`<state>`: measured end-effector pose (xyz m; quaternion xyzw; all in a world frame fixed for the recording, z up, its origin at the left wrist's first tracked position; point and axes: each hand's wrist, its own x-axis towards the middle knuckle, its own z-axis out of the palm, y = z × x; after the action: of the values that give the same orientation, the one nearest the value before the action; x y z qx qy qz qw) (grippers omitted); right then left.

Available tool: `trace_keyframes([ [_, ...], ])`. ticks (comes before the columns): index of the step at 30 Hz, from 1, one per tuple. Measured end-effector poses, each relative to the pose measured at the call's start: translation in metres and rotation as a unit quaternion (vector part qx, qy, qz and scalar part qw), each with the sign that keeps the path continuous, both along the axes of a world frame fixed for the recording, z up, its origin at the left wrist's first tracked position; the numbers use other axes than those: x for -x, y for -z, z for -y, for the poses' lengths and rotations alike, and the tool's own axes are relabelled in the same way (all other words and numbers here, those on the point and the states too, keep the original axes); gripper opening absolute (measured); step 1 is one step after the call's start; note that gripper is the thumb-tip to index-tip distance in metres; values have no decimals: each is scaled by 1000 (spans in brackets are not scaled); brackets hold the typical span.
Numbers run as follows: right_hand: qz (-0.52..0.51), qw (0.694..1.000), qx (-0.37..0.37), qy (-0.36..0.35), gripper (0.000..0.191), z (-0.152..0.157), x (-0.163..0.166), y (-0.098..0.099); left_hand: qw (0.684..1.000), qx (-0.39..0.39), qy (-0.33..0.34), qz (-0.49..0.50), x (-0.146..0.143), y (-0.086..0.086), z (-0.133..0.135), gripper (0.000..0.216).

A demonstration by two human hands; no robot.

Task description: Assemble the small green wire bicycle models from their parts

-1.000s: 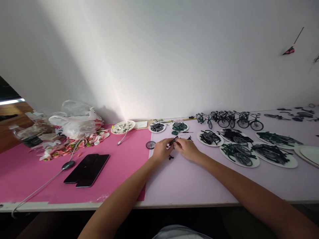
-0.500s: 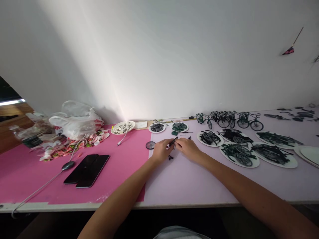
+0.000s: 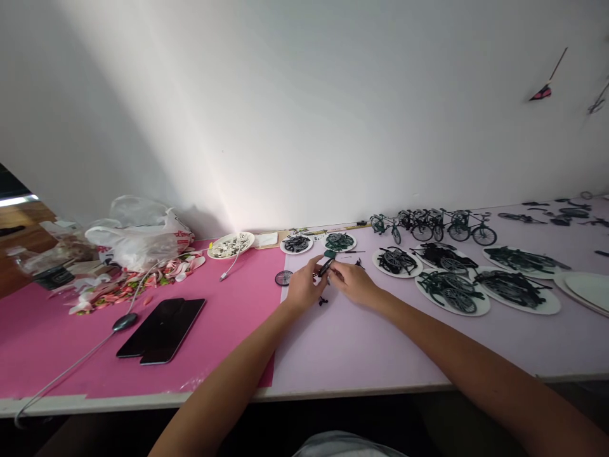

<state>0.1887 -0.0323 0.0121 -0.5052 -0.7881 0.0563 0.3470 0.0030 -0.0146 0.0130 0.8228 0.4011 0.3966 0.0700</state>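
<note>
My left hand [image 3: 303, 285] is closed on a small dark model-bicycle part [image 3: 326, 266], whose exact shape is partly hidden by the fingers. From the other side the fingertips of my right hand [image 3: 353, 282] pinch at the same part. A loose spoked wheel [image 3: 284, 278] lies left of my left hand, across the edge of the pink sheet. Under the hands, a small black piece [image 3: 323, 301] rests on the pale sheet. Just beyond them is a plate of green parts [image 3: 354, 239], beside a plate of dark parts [image 3: 310, 243].
Assembled model bicycles [image 3: 464, 230] stand along the wall at right, behind several plates heaped with parts, one a plate of frames and wheels [image 3: 485, 309]. Leftward are dark phones [image 3: 164, 333], a cable [image 3: 90, 355], a plastic bag [image 3: 137, 238] and pink scraps [image 3: 111, 293].
The dark part between my hands has tilted and more of it shows. My fingers have shifted slightly around it. The whole view has moved a little.
</note>
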Motion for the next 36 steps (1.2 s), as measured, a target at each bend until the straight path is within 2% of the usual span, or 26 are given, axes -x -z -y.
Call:
trace_keyframes([
  [2, 9, 1000, -8, 8, 19, 2, 1, -4, 1000, -10, 3, -6, 0, 0, 0, 53],
  [7, 49, 998, -42, 23, 15, 7, 0, -13, 998, -52, 12, -39, 1, -3, 0, 38],
  [13, 108, 991, -79, 33, 14, 3, -2, -10, 988, -126, 11, -92, 3, -4, -3, 31],
  [19, 74, 994, -70, 25, 21, 4, -1, -9, 977, -178, 10, -112, 2, -4, -6, 30],
  [26, -3, 1000, -10, 23, 23, 5, 0, -6, 985, -137, 12, -106, 1, -5, -3, 34],
  [32, -19, 1000, -3, 15, 22, 3, -1, -5, 992, -94, 38, -81, 1, -7, -2, 36],
  [36, -19, 1000, 0, 17, 23, 1, -2, -3, 993, -45, 39, -99, 1, -4, -2, 40],
])
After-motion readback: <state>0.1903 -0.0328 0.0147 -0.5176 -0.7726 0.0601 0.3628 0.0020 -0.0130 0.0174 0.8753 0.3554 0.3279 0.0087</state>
